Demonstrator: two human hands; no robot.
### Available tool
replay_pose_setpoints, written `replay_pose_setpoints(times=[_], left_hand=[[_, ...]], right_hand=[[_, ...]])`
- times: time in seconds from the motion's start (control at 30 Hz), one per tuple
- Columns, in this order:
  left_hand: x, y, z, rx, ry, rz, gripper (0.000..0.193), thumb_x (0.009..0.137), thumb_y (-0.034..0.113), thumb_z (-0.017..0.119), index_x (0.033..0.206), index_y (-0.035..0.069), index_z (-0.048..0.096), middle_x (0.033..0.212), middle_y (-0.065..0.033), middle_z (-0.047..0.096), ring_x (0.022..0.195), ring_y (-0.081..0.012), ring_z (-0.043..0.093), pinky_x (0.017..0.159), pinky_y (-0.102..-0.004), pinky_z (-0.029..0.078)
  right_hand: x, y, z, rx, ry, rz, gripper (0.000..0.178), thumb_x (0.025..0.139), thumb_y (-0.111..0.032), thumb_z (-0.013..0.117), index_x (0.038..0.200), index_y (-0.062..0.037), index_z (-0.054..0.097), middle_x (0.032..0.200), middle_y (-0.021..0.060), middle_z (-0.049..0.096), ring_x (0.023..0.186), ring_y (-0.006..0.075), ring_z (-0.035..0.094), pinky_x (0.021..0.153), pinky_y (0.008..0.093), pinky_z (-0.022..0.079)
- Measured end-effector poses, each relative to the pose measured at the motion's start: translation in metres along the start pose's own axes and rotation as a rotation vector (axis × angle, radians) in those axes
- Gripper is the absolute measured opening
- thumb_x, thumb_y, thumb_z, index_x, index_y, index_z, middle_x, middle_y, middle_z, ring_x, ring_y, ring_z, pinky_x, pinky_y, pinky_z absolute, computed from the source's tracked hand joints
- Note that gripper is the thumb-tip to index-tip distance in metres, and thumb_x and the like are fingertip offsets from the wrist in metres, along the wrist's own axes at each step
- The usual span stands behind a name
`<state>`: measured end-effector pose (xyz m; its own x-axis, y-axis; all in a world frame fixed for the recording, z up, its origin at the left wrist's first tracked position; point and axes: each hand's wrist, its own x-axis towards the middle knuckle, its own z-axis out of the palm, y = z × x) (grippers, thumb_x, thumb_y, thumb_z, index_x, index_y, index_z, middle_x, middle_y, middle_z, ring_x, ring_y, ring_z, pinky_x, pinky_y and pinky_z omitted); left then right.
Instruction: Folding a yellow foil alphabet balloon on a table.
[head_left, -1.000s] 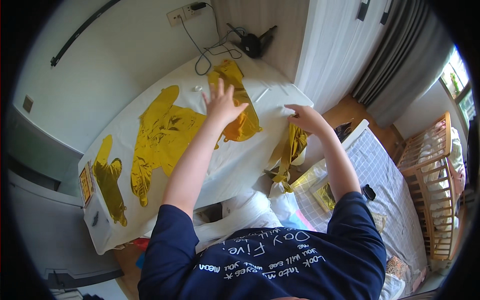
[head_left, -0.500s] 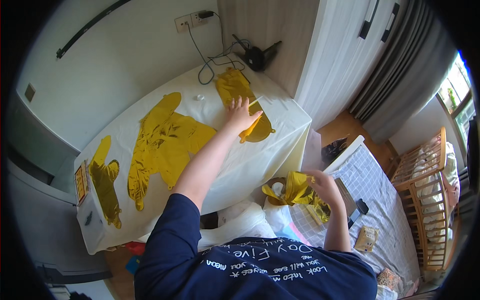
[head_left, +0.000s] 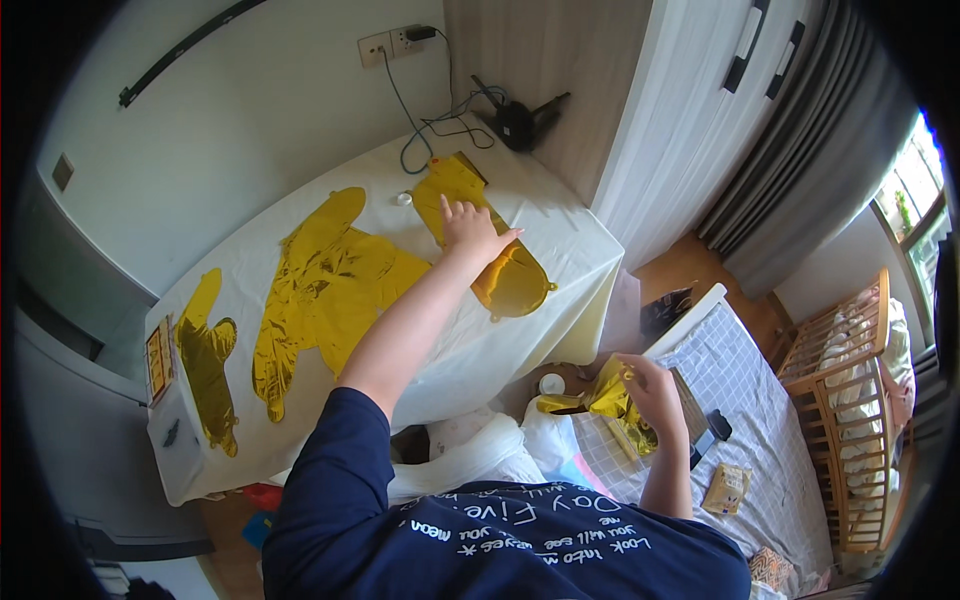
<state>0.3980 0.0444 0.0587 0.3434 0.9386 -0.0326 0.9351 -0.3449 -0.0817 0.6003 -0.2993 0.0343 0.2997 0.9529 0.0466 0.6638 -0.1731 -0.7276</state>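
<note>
My left hand (head_left: pixel 475 232) lies with fingers spread on a flat gold foil balloon (head_left: pixel 525 283) at the right part of the cloth-covered table. An orange-tinted fold shows beside my palm. Lower right, my right hand (head_left: pixel 655 390) has its fingers curled at the edge of another crumpled gold foil balloon (head_left: pixel 608 392), which hangs over the bed side; the exact grip is partly hidden. A large flat gold foil balloon (head_left: pixel 340 265) lies mid-table, and a narrower one (head_left: pixel 207 365) lies at the left end.
A small white roll (head_left: pixel 404 198) sits on the white tablecloth (head_left: pixel 250 245). Behind it stand a black router (head_left: pixel 515 125) and cables. A bed (head_left: pixel 760 400) with a checked sheet holds a small packet (head_left: pixel 728 488). A wooden crib (head_left: pixel 840 400) stands far right.
The balloon under my left hand has shifted left and nearer to me, and that hand has slid along. The foil by my right hand has sunk lower and spread less.
</note>
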Motion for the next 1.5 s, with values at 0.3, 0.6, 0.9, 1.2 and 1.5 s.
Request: replay_pose_setpoints(times=[0.3,0.6,0.9,1.2,1.5], left_hand=[[0.072,-0.039,0.065,-0.396,0.328,0.233,0.093,0.095,0.075,0.048,0.157,0.007,0.04,0.163,-0.0167,0.036,0.151,-0.0321,0.034,0.126,-0.054,0.02],[0.061,-0.08,0.054,-0.25,0.169,0.169,0.1,0.09,0.083,0.046,0.15,0.003,0.047,0.157,-0.0199,0.043,0.148,-0.0345,0.037,0.124,-0.0505,0.025],[0.081,-0.064,0.049,-0.244,0.195,0.04,0.09,0.092,0.078,0.045,0.143,0.004,0.051,0.151,-0.019,0.05,0.146,-0.0334,0.039,0.126,-0.0541,0.019],[0.133,-0.057,0.037,-0.222,0.328,-0.03,0.066,0.089,0.049,0.067,0.138,0.006,0.056,0.146,-0.0173,0.054,0.14,-0.033,0.047,0.116,-0.0499,0.038],[0.155,-0.059,0.046,-0.223,0.342,-0.001,0.038,0.09,0.014,0.066,0.126,0.005,0.062,0.129,-0.0161,0.06,0.12,-0.0343,0.06,0.095,-0.0425,0.056]], right_hand=[[0.002,0.006,0.008,0.064,-0.024,-0.041,0.03,0.091,-0.003,0.07,0.121,-0.0022,0.071,0.071,0.0061,0.057,0.06,0.0109,0.048,0.058,0.028,0.042],[0.005,0.029,0.001,0.006,-0.018,0.052,0.034,0.089,-0.005,0.067,0.123,-0.0049,0.071,0.078,0.0131,0.067,0.065,0.0182,0.061,0.064,0.0315,0.05],[0.011,0.027,0.005,0.008,0.003,-0.004,0.031,0.09,-0.005,0.07,0.121,-0.0034,0.071,0.071,0.0088,0.059,0.061,0.0151,0.052,0.061,0.0303,0.045],[0.005,0.027,-0.002,-0.052,-0.026,0.056,0.036,0.087,-0.008,0.068,0.123,-0.0074,0.071,0.081,0.0154,0.067,0.066,0.0251,0.062,0.066,0.0356,0.051],[0.003,0.027,-0.002,-0.061,-0.035,0.071,0.034,0.088,-0.008,0.068,0.123,-0.0073,0.072,0.08,0.0151,0.067,0.065,0.024,0.062,0.065,0.0355,0.051]])
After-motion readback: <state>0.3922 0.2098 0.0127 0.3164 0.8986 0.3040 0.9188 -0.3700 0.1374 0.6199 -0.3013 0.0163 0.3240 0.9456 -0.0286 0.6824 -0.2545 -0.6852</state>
